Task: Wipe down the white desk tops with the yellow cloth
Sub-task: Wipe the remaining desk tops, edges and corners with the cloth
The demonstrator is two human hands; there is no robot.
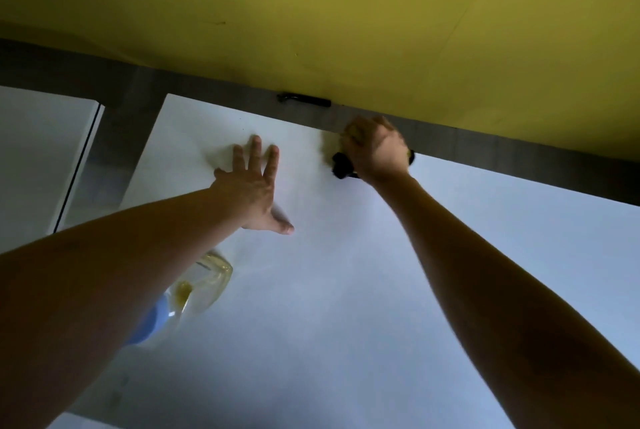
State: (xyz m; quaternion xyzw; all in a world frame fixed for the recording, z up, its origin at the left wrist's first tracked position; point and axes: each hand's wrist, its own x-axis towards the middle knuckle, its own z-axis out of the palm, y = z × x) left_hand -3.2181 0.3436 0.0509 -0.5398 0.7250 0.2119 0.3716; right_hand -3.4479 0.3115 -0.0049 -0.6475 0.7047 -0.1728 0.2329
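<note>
The left hand [254, 182] lies flat with fingers spread on the white desk top [346, 290]. The right hand [375, 149] grips the yellow cloth [353, 132] at the desk's far edge, by the yellow wall [311, 13]. A spray bottle [204, 285] stands under the left arm

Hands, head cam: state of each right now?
Left hand: open, fingers spread, palm flat on the white desk top.
Right hand: curled around the yellow cloth at the desk's far edge.
</note>
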